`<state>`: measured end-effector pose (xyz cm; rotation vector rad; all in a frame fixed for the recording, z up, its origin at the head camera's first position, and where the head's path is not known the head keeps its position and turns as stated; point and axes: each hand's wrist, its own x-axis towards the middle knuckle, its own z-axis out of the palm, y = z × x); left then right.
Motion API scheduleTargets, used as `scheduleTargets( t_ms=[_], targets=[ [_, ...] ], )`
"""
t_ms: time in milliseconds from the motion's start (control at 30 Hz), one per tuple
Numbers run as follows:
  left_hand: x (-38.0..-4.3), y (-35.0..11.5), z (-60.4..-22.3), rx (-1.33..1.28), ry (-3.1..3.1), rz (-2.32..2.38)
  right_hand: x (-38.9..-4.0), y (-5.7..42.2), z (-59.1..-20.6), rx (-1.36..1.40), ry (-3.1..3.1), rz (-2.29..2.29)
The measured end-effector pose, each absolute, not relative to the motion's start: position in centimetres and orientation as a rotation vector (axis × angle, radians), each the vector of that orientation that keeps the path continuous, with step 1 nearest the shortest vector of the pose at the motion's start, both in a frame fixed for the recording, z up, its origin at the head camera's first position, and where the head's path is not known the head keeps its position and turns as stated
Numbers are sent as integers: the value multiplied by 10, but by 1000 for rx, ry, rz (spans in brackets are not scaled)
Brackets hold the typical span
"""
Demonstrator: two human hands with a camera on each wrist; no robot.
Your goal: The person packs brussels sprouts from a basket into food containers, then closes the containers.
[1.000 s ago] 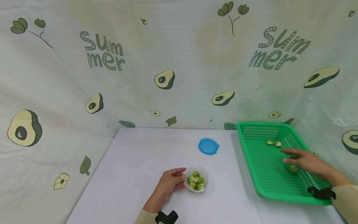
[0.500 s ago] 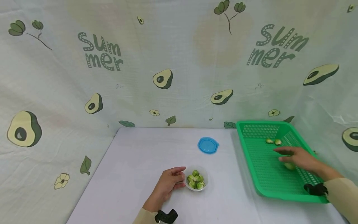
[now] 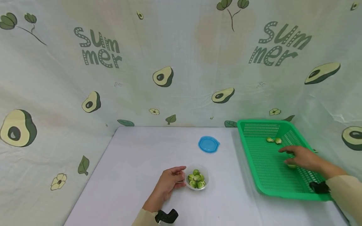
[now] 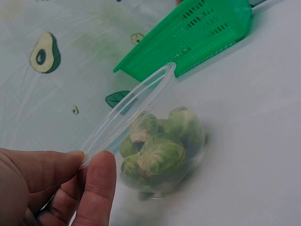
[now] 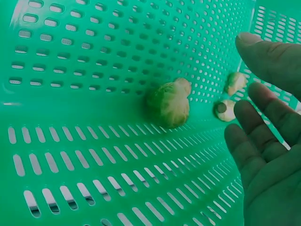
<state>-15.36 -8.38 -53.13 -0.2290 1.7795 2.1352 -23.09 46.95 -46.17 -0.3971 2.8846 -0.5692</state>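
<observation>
My left hand (image 3: 169,182) pinches the rim of a clear plastic bowl (image 4: 162,77) between thumb and fingers. The bowl stands on the white table, with several green Brussels sprouts (image 3: 196,179) inside. My right hand (image 3: 306,159) is over the green basket (image 3: 255,175), fingers spread, holding nothing. In the right wrist view, one Brussels sprout (image 5: 169,104) lies against the basket's slotted side, apart from the hand. Two others, a paler sprout (image 5: 226,110) and another sprout (image 5: 236,83), appear beyond my fingertips. In the head view, the hand partly covers the nearest sprout.
A blue lid (image 3: 208,144) lies flat on the white table (image 3: 141,153), behind the bowl. The basket's raised rim surrounds the right hand at the table's right side. A printed cloth (image 3: 192,62) hangs behind the table.
My right hand shifts slightly left inside the basket, then its fingers tip downward near the sprout. The left hand keeps its pinch on the bowl. The head view shifts a little.
</observation>
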Motion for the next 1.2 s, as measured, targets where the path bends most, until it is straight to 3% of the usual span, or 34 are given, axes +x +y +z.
scheduleTargets(
  t_ms=[1200],
  targets=[
    [-152, -85, -531, -226, 1782, 2139, -229, 472, -469, -321, 2587, -814]
  ],
)
